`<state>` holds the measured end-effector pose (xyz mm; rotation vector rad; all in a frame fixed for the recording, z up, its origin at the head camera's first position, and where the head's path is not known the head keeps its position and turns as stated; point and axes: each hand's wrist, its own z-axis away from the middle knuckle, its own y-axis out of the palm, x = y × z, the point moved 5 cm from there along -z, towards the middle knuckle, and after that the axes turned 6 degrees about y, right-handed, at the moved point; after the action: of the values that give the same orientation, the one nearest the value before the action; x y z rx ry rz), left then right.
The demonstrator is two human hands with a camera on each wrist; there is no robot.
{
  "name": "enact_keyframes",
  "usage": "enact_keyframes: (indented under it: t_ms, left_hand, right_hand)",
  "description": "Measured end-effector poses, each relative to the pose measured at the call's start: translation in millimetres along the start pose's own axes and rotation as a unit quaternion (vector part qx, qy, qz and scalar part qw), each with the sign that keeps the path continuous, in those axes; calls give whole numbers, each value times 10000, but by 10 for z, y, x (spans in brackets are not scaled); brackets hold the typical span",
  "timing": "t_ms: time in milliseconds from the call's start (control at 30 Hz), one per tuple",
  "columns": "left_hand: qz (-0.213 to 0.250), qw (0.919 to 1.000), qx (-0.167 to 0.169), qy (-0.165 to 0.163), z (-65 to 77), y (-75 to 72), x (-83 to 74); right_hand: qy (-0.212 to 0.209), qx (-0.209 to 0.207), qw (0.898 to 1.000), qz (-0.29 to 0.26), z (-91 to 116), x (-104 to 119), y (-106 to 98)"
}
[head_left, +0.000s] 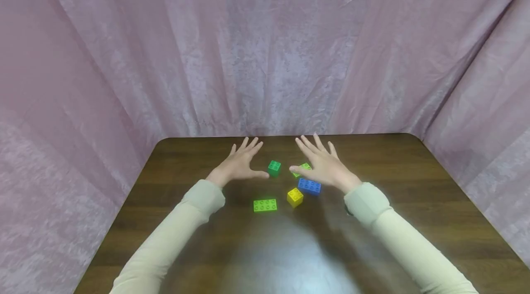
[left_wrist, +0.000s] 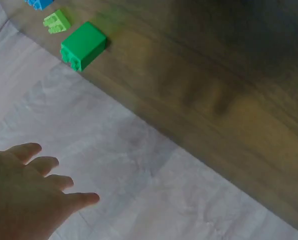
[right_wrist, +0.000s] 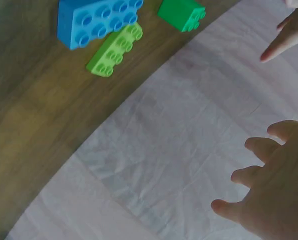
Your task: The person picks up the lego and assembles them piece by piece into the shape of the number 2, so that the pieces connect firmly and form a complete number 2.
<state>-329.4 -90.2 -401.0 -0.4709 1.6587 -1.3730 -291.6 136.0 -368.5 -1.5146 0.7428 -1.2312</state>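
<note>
My left hand [head_left: 240, 165] hovers over the table with its fingers spread, holding nothing. Just right of its thumb stands a dark green brick [head_left: 274, 168]. My right hand [head_left: 325, 165] is spread in the same way and is also without a load. In the head view it partly covers a lime green brick [head_left: 305, 166] and overlaps the corner of a blue brick [head_left: 309, 186]. Closer to me lie a yellow brick [head_left: 295, 197] and a second lime brick [head_left: 265, 205], both apart from the hands. The right wrist view shows studs on the blue brick [right_wrist: 101, 20].
The bricks lie on a dark wooden table [head_left: 186, 239] with rounded far corners. Pink velvet curtains [head_left: 265, 54] hang behind its far edge and along both sides. A bright glare falls on the near middle of the tabletop.
</note>
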Motion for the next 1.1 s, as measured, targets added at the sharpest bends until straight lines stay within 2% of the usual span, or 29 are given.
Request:
enact_keyframes:
  t_ms: [167,367,600,1100]
  left_hand:
    - [86,9996,-39,251,-30,92,-52]
    - [128,9981,5,596,-75,210,-186]
    - [200,9973,-13,701,-111,356,-297]
    - [482,9939,31,990,-82,703,-552]
  right_hand:
    - [-145,-105,9997,-139,99,18,61]
    - [-379,-316,9984,-270,186,32,100]
    - [-546,-351,9968,-470,264,1,160]
    - [-833,-587,9894,-1031,407,-21,266]
